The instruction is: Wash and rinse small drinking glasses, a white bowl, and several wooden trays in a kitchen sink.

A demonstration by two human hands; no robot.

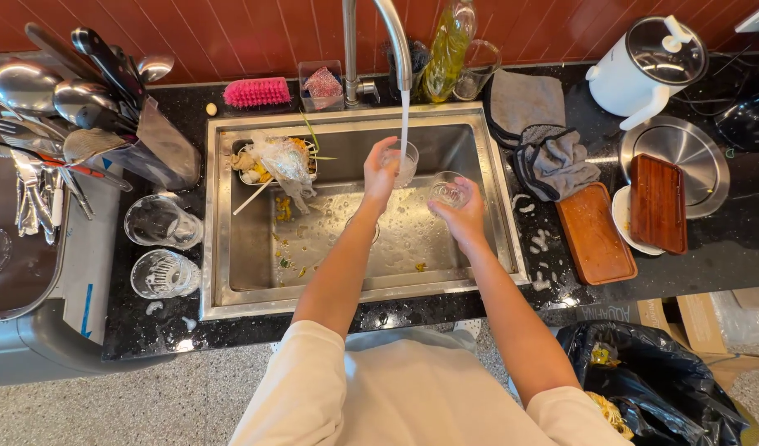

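My left hand (380,168) grips a clear drinking glass (403,162) under the tap's stream (404,116); my right hand (464,213) holds another clear glass (447,192) just right, over the steel sink (231,272).

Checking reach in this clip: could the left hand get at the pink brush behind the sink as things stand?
Probably not freely: the left hand already holds a glass under the tap stream. The path to the pink brush looks open, but the hand is occupied.

Two glasses (161,248) stand left of the sink (231,272), cutting boards (594,234) right.
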